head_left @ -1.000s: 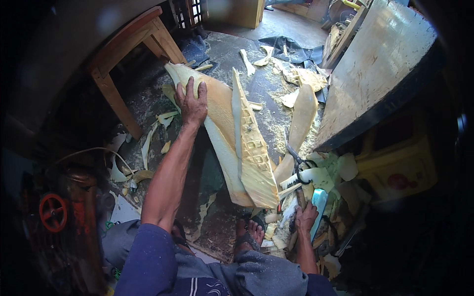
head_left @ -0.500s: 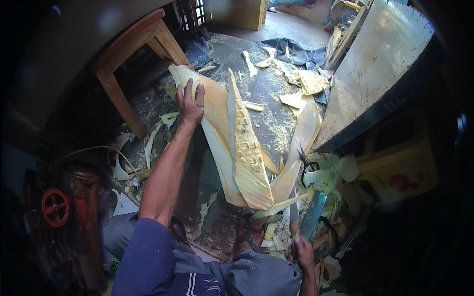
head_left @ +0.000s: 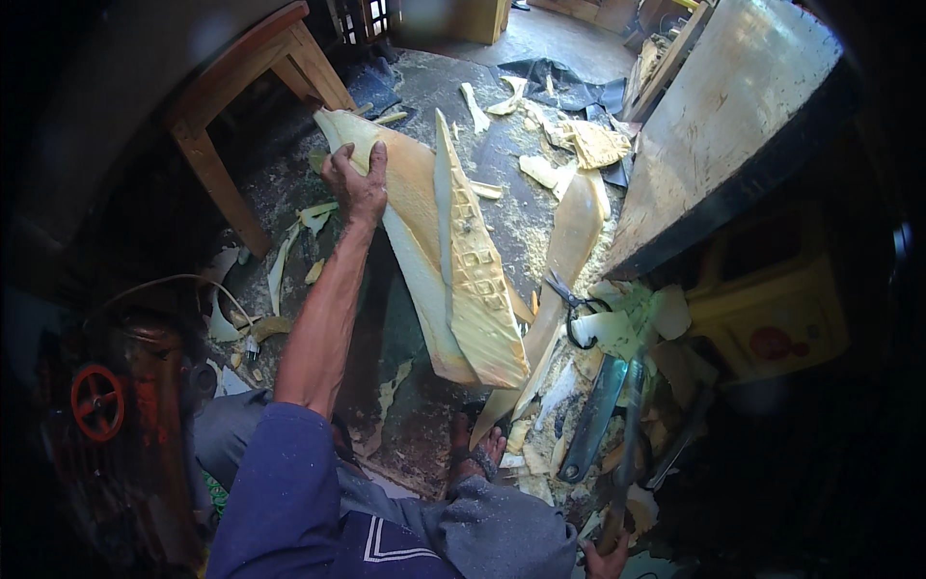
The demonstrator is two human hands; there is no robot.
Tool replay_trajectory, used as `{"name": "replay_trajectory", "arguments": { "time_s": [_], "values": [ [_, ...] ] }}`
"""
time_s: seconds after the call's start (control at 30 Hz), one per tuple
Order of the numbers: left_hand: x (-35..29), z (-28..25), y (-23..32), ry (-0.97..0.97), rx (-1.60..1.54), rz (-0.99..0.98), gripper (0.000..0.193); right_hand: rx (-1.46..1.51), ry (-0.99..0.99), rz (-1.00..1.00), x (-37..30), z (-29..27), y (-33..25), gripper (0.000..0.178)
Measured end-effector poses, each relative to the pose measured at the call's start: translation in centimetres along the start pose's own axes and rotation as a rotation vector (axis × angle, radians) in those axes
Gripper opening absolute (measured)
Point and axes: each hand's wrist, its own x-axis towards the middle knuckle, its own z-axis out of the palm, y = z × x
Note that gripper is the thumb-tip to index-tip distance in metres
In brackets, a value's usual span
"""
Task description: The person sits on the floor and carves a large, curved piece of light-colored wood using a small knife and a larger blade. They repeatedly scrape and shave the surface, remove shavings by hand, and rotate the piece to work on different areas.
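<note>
A large, folded, cream and tan foam-like piece (head_left: 415, 179) stands out in front of me, its raised yellowish flap (head_left: 477, 275) marked with carved squares. My left hand (head_left: 357, 181) grips its upper left edge, thumb on top; the fingertips are partly hidden. Low at the right, my right hand (head_left: 606, 560) is closed around the handle end of a long knife (head_left: 632, 415), whose blade points away from me. Beside that blade lies a blue-green flat tool (head_left: 593, 420) with a hole at its near end. Black-handled scissors (head_left: 576, 307) rest on a long tan strip (head_left: 569, 236).
Pale offcuts (head_left: 593, 145) and crumbs litter the dark floor. At the far left stands a wooden stool (head_left: 227, 174); a big pale panel (head_left: 733, 125) leans at the right. A yellow container (head_left: 772, 299) sits behind it. Near my left leg is a red handwheel (head_left: 97, 399).
My right hand has moved down and to the right with the knife, away from the foam-like piece. My left hand keeps its grip. The whole view has shifted slightly.
</note>
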Motion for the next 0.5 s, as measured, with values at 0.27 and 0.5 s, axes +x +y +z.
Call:
{"name": "replay_trajectory", "arguments": {
  "time_s": [0.27,0.5],
  "values": [
    [-0.1,-1.6,3.6,-0.091,0.261,-0.182,0.057,0.448,-0.301,-0.756,4.1,11.3,-15.0,0.055],
    [-2.1,-1.3,4.4,-0.139,0.109,-0.276,0.073,0.152,-0.051,-1.15,5.6,12.2,-21.7,0.047]
  ]
}}
